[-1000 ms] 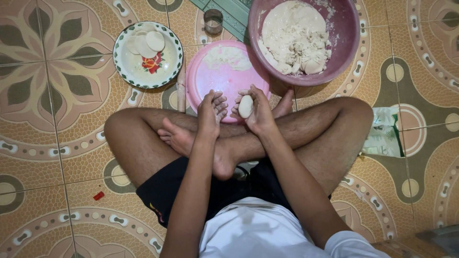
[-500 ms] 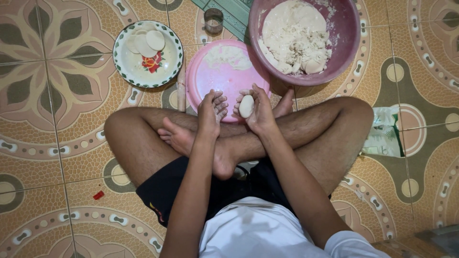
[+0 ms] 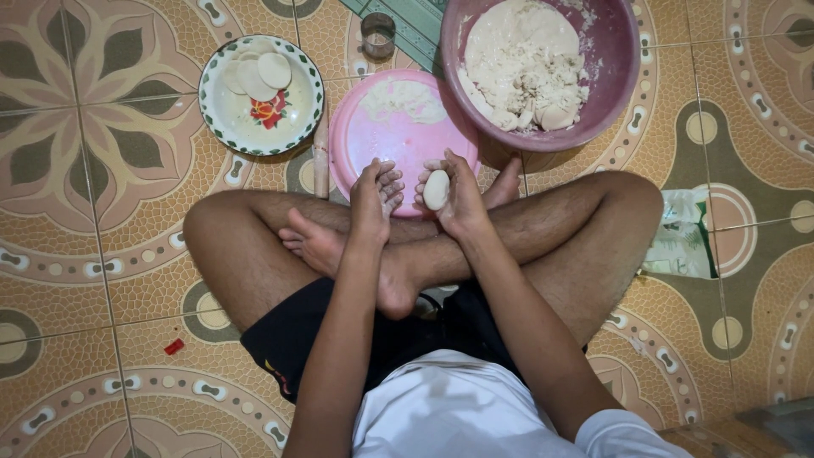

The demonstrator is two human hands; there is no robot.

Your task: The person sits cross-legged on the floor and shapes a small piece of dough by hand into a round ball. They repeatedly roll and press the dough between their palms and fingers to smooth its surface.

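Patterned tiles underfoot — right hand [image 3: 462,199] cups a dough ball [image 3: 436,189], left hand [image 3: 373,197] open, empty, plate [image 3: 373,144] at 12 o'clock — keep pressure light, even.

Pink tray [image 3: 398,148] directly above hands, bowl [image 3: 623,64] upper right, plate [image 3: 225,114] upper left; bare tiles [image 3: 93,254] far left, lower left.

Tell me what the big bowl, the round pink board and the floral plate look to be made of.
Big bowl: likely plastic, a matte mauve wall, dusted with flour. Round pink board: probably plastic too, smooth, with a uniform colour and a soft sheen. Floral plate: glossy white with a green patterned rim and a red flower print, so enamelled metal or melamine; the look leaves that open.
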